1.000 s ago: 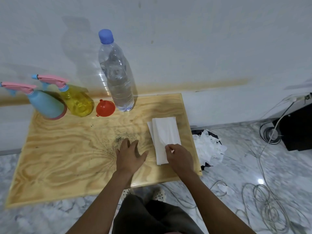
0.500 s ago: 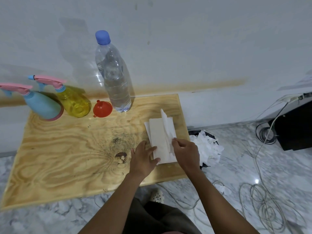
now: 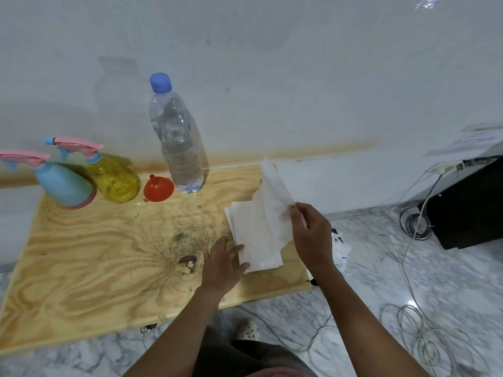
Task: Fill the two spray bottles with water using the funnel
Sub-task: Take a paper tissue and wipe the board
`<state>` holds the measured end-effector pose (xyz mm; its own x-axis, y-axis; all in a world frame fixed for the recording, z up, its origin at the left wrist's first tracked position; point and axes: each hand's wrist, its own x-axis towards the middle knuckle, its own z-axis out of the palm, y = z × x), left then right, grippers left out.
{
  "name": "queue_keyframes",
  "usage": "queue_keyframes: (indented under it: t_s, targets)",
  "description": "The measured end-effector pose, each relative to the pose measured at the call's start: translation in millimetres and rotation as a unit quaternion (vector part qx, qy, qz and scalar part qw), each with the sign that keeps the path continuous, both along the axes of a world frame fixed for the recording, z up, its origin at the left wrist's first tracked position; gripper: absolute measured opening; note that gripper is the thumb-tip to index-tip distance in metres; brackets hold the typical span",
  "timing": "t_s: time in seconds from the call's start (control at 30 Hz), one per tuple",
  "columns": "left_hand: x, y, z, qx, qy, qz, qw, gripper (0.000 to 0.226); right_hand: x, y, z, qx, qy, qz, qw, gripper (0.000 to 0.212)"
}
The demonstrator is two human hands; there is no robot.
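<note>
Head view: right hand (image 3: 313, 238) pinches tissue sheet (image 3: 272, 202).

Your plywood table (image 3: 81, 268) stands against a white wall (image 3: 299, 63), which has a brown stain band (image 3: 313, 151) just above the table's far edge. Dark knot (image 3: 187, 263) in the grain near the front edge. Stack of white tissues (image 3: 261, 257) lies flat at the table's right end; one sheet (image 3: 272, 197) is lifted above it. Crumpled white paper (image 3: 340, 248) sits just off that end. Marble floor (image 3: 435, 281) carries loose cables (image 3: 424, 341) and a black box (image 3: 473, 208) to your right
</note>
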<state>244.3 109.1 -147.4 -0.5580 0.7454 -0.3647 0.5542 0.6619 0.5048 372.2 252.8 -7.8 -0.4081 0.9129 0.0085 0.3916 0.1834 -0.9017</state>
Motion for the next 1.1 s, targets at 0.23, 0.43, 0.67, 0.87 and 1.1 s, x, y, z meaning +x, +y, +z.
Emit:
queue_keyframes:
  t_s: [0.23,0.43,0.67,0.87,1.1]
  targets:
    - [-1,0,0,0.004,0.008,-0.014,1.0,0.055,-5,-4,29,0.001,0.088,-0.019,0.996,0.015]
    - [-1,1,2,-0.014,0.024,-0.022,0.999,0.056,-18,-2,66,0.015,0.149,-0.014,0.989,0.018]
    - [-3,1,16,-0.041,-0.017,-0.031,0.999,0.055,-23,-1,71,-0.008,0.15,0.022,0.988,0.015]
    - [-13,-8,78,0.211,-0.192,0.153,0.946,0.023,-31,-10,59,-0.044,0.117,0.058,0.991,0.017]
    - [-22,-10,138,0.25,-0.578,0.304,0.715,0.047,-55,-38,50,-0.075,0.061,0.146,0.985,0.016]
